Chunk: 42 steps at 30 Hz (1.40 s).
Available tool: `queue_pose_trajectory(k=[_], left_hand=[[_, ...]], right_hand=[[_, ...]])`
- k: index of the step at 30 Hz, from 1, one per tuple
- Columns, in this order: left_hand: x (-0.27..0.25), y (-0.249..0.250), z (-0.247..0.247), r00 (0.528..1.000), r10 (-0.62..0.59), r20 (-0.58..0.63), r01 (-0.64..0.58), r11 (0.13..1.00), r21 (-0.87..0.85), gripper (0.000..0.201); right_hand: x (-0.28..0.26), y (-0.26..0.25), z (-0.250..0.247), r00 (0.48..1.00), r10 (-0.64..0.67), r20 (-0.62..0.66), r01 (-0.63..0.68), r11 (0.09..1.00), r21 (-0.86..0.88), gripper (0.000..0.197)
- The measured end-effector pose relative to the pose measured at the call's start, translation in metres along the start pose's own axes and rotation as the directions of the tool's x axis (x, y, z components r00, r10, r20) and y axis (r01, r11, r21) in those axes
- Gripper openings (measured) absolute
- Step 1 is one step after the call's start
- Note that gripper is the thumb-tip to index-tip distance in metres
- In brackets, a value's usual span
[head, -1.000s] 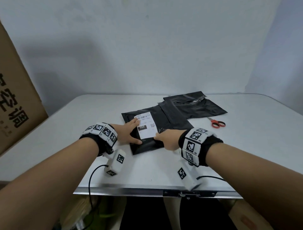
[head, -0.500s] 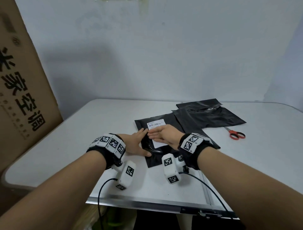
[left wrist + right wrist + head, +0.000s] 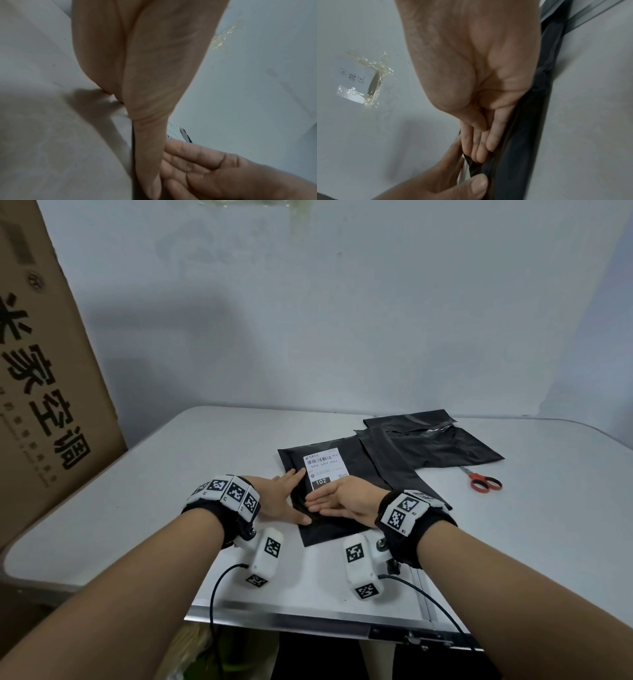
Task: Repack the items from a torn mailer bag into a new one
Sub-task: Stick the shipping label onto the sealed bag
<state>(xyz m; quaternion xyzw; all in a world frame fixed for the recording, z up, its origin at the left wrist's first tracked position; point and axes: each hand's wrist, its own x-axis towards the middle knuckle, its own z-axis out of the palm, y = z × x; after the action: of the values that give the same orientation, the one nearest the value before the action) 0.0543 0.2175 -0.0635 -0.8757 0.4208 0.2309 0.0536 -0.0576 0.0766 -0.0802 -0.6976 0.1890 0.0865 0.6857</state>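
Fingers of the left hand (image 3: 279, 497) stretched straight and flat along the left edge of the flat black plastic mailer bag (image 3: 346, 470), thumb lying on the plastic near its lower left corner; nothing pinched, grip spread. Right hand (image 3: 339, 498) laid across the same bag just below the white shipping label (image 3: 323, 470), fingers straight and pressed together, tips almost meeting the left thumb; from the right wrist view, those fingertips (image 3: 482, 150) resting on a fold of dark plastic, not curled round it. Labelled bag flat on the white table (image 3: 154, 494), near its front edge. Behind and right of it, a second black plastic mailer bag (image 3: 442, 445), wrinkled, overlapping the first at one corner. Further right, red-handled scissors (image 3: 481, 480) on the table, apart from both bags. At far left, a large brown cardboard box (image 3: 41, 378) with printed black characters, leaning beside the table.
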Motion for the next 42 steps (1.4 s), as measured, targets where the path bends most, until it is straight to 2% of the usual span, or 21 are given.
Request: queue_pose_trajectory(k=[5, 10, 15, 17, 19, 21, 23, 25, 27, 30, 33, 35, 36, 38, 40, 42], left_hand=[[0.001, 0.0, 0.0, 1.0, -0.004, -0.009, 0.004, 1.0, -0.008, 0.112], [0.003, -0.002, 0.001, 1.0, -0.005, -0.003, 0.005, 0.999, -0.033, 0.114], [0.004, -0.002, -0.002, 1.0, -0.014, 0.003, 0.014, 1.0, -0.011, 0.112], [0.004, 0.0, -0.01, 0.999, -0.025, -0.041, 0.024, 0.999, -0.031, 0.108], [0.007, 0.005, -0.021, 0.99, 0.005, -0.139, -0.017, 0.996, -0.084, 0.102], [0.01, 0.015, -0.03, 0.977, 0.063, -0.202, -0.082, 0.993, -0.087, 0.095], [0.015, 0.026, -0.032, 0.979, 0.088, -0.185, -0.094, 0.995, -0.026, 0.094], [0.02, 0.035, -0.028, 0.986, 0.072, -0.149, -0.065, 0.997, 0.051, 0.1], [0.025, 0.038, -0.021, 0.99, 0.041, -0.135, -0.03, 0.996, 0.087, 0.104], [0.028, 0.035, -0.012, 0.99, 0.039, -0.134, -0.029, 0.997, 0.073, 0.106], [0.03, 0.032, -0.009, 0.989, 0.044, -0.144, -0.037, 0.998, 0.051, 0.106], [0.032, 0.032, -0.01, 0.988, 0.041, -0.148, -0.032, 0.998, 0.058, 0.106], [0.032, 0.032, -0.011, 0.988, 0.038, -0.15, -0.028, 0.997, 0.068, 0.107], [0.032, 0.032, -0.013, 0.987, 0.024, -0.161, -0.01, 0.996, 0.091, 0.108], [0.029, 0.033, -0.015, 0.986, 0.008, -0.167, 0.008, 0.996, 0.094, 0.109], [0.027, 0.034, -0.016, 0.987, 0.004, -0.159, 0.01, 0.996, 0.086, 0.11]], right_hand=[[-0.006, -0.007, -0.001, 0.999, 0.04, -0.028, -0.042, 0.998, -0.056, 0.042], [-0.01, -0.009, -0.008, 0.989, 0.1, -0.109, -0.114, 0.985, -0.131, 0.044], [-0.029, -0.008, -0.044, 0.969, 0.146, -0.199, -0.174, 0.975, -0.137, 0.033], [-0.034, -0.011, -0.062, 0.959, 0.175, -0.224, -0.208, 0.969, -0.133, 0.031], [-0.036, -0.015, -0.07, 0.953, 0.146, -0.266, -0.184, 0.975, -0.126, 0.033], [-0.032, -0.02, -0.066, 0.957, 0.058, -0.285, -0.097, 0.987, -0.125, 0.033], [-0.025, -0.023, -0.053, 0.966, -0.009, -0.259, -0.015, 0.996, -0.092, 0.033], [-0.016, -0.023, -0.04, 0.982, -0.023, -0.187, 0.021, 1.0, -0.011, 0.035], [-0.01, -0.019, -0.033, 0.986, 0.012, -0.163, -0.006, 0.999, 0.04, 0.036], [-0.011, -0.011, -0.036, 0.971, 0.065, -0.231, -0.065, 0.998, 0.008, 0.034], [-0.015, -0.012, -0.046, 0.952, 0.11, -0.285, -0.141, 0.986, -0.087, 0.027], [-0.017, -0.015, -0.05, 0.952, 0.14, -0.272, -0.192, 0.966, -0.176, 0.022], [-0.016, -0.017, -0.052, 0.953, 0.101, -0.286, -0.173, 0.956, -0.238, 0.021], [-0.008, -0.018, -0.053, 0.923, -0.109, -0.368, -0.054, 0.912, -0.406, 0.018], [-0.002, -0.021, -0.047, 0.865, -0.313, -0.393, 0.027, 0.81, -0.586, 0.021], [0.003, -0.026, -0.039, 0.85, -0.411, -0.328, 0.036, 0.668, -0.743, 0.031]])
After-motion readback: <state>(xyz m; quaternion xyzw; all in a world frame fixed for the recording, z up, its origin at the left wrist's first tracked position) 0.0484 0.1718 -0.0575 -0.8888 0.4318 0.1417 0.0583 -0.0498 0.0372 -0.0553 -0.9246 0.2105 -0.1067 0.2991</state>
